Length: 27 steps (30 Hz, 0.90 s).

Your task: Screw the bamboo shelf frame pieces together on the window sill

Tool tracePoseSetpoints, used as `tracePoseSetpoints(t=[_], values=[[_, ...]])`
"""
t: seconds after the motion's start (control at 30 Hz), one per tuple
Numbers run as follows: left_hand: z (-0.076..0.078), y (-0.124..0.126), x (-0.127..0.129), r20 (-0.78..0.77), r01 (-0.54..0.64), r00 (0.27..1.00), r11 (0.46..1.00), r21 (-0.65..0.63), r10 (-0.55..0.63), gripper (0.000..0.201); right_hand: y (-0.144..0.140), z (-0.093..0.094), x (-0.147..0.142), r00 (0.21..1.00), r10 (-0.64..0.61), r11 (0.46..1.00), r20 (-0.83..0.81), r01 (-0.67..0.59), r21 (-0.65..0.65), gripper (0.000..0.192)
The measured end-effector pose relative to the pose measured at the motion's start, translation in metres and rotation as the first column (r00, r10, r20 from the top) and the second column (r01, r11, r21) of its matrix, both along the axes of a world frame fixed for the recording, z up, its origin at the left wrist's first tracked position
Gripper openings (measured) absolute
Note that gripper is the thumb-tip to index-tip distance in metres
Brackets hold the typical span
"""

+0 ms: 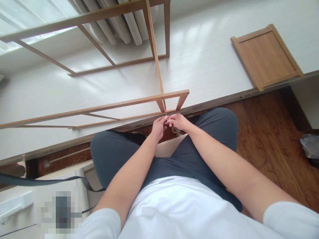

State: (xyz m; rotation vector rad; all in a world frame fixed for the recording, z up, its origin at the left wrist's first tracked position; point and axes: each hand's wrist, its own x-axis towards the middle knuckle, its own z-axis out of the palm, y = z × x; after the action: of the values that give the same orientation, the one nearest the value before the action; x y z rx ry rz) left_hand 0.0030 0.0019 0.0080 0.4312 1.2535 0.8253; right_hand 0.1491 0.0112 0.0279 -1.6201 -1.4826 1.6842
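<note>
I am sitting on the floor and looking down at my two hands, which are meeting in front of my knees. My left hand is curling in, and its fingertips are pinching something tiny where it is touching my right hand. The thing is too small for me to tell what it is. It is sitting right between the tips of both hands, just under the near corner of the wooden frame. A thin wooden bar of that frame is coming down to that spot.

My right hand is also curling shut, with its fingertips pressing against the same tiny thing. Under this hand a small pale object is lying on the floor, but it is too hidden for me to name.

Far off to the right, a flat wooden panel is lying on the white floor. At the right edge, a dark bag is resting on the brown floor.
</note>
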Motion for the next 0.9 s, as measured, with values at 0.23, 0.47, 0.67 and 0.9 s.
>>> tracePoseSetpoints(t=[0.23, 0.47, 0.67, 0.9], values=[[0.001, 0.0, 0.0, -0.054, -0.015, 0.998, 1.0, 0.022, 0.016, 0.035, 0.004, -0.003, 0.003, 0.996, -0.064, 0.982, -0.066, 0.052, -0.179, 0.016], [0.002, 0.002, 0.0, -0.084, -0.036, 0.996, 0.999, 0.009, 0.036, 0.037, 0.001, -0.005, -0.001, 0.99, 0.0, 0.999, 0.143, -0.007, 0.051, 0.035], [0.001, 0.002, -0.001, -0.066, -0.03, 0.997, 0.999, 0.018, 0.031, 0.037, 0.0, -0.01, -0.007, 0.994, -0.04, 0.994, 0.106, 0.028, 0.11, 0.038], [-0.002, 0.001, 0.0, -0.041, -0.028, 0.999, 1.0, 0.012, 0.028, 0.037, -0.005, -0.003, -0.019, 0.965, -0.066, 0.954, 0.255, -0.014, 0.298, 0.03]])
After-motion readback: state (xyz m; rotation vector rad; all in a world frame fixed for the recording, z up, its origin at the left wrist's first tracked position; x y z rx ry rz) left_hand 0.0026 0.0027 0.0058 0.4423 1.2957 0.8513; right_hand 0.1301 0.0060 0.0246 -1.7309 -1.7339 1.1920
